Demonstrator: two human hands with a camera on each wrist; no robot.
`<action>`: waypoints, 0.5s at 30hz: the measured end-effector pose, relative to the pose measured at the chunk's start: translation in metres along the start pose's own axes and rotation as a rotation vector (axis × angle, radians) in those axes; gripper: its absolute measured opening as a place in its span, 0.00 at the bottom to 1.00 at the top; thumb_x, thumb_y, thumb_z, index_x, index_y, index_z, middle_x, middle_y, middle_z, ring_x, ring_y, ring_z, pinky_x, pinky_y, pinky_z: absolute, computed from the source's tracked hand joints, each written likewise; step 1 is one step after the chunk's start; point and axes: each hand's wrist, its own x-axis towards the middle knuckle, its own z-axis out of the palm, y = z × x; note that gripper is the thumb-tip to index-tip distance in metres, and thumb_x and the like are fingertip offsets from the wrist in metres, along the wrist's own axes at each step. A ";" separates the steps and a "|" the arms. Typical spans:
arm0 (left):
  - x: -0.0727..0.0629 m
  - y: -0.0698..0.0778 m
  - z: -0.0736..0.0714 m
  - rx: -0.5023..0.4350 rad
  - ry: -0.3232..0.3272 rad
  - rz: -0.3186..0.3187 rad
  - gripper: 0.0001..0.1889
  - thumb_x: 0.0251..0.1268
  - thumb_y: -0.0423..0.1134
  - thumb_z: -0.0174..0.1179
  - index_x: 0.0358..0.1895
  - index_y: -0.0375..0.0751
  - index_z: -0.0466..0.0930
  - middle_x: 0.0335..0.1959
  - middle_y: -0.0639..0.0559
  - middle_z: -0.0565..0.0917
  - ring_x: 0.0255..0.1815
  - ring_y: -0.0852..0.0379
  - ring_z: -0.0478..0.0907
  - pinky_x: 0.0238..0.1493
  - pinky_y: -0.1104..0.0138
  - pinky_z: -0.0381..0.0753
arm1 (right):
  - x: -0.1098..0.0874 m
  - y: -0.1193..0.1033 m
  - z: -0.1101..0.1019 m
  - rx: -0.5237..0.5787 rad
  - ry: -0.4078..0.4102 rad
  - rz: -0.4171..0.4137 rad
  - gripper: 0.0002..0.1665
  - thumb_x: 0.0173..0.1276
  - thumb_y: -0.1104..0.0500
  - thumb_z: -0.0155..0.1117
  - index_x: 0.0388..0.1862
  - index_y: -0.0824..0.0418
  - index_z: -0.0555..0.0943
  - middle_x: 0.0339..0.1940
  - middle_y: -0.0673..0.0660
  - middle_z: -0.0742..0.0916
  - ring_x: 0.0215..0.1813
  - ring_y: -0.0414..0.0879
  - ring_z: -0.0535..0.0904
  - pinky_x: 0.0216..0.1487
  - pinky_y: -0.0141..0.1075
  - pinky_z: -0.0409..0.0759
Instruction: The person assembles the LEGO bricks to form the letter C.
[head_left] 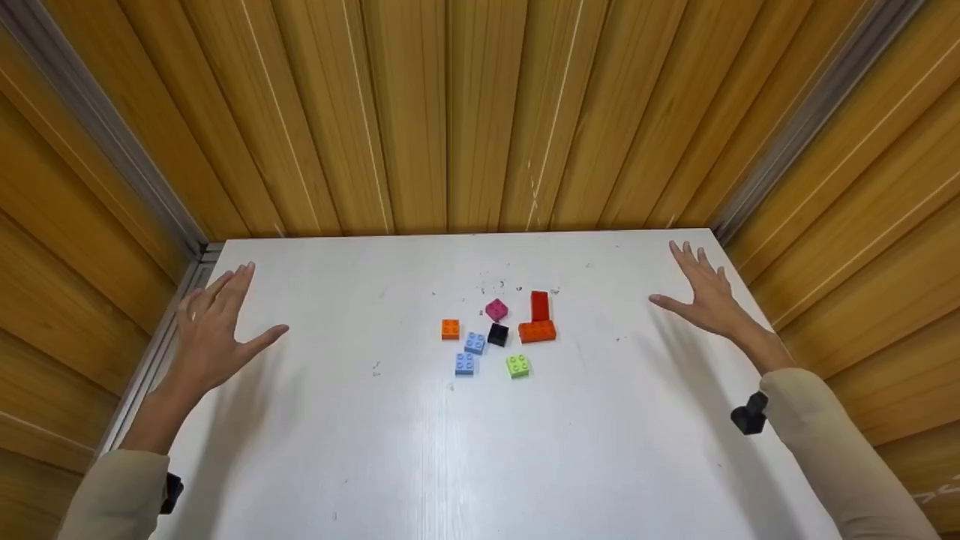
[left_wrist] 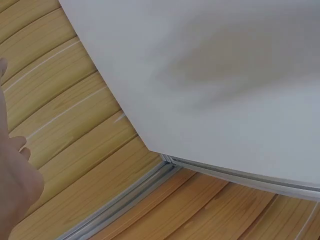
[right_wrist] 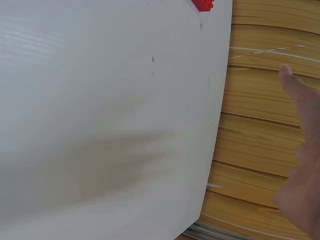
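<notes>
Black brick [head_left: 498, 334] may shift if adjacent blue brick [head_left: 474, 343] is bumped; left grip [head_left: 212, 337] and right grip [head_left: 711, 301] are wide, empty.

Left grip [head_left: 213, 341], right grip [head_left: 707, 300] (outstretched)

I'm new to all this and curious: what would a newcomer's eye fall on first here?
The small cluster of colourful toy bricks near the middle of the white table stands out first. The left hand and right hand hover over opposite sides, both hands empty. Wood-patterned panels rise behind the table and on both sides.
</notes>
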 end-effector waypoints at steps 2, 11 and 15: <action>-0.001 0.003 -0.001 -0.075 -0.009 -0.037 0.53 0.59 0.53 0.72 0.83 0.48 0.50 0.76 0.33 0.67 0.75 0.31 0.60 0.71 0.29 0.46 | 0.001 -0.001 0.002 0.073 0.000 0.003 0.60 0.71 0.41 0.66 0.86 0.52 0.38 0.85 0.68 0.43 0.84 0.71 0.33 0.75 0.74 0.28; 0.000 0.020 0.006 -0.338 -0.171 -0.184 0.51 0.67 0.54 0.66 0.84 0.46 0.44 0.74 0.33 0.70 0.74 0.27 0.61 0.70 0.28 0.50 | -0.005 -0.002 0.008 0.288 -0.030 0.069 0.57 0.76 0.45 0.61 0.86 0.48 0.33 0.85 0.67 0.48 0.84 0.71 0.44 0.75 0.73 0.48; 0.000 0.028 0.011 -0.399 -0.227 -0.213 0.50 0.69 0.55 0.65 0.84 0.46 0.45 0.74 0.34 0.70 0.75 0.30 0.62 0.70 0.28 0.53 | -0.006 -0.001 0.014 0.360 -0.047 0.074 0.54 0.78 0.47 0.59 0.86 0.52 0.36 0.84 0.71 0.52 0.83 0.72 0.49 0.76 0.71 0.50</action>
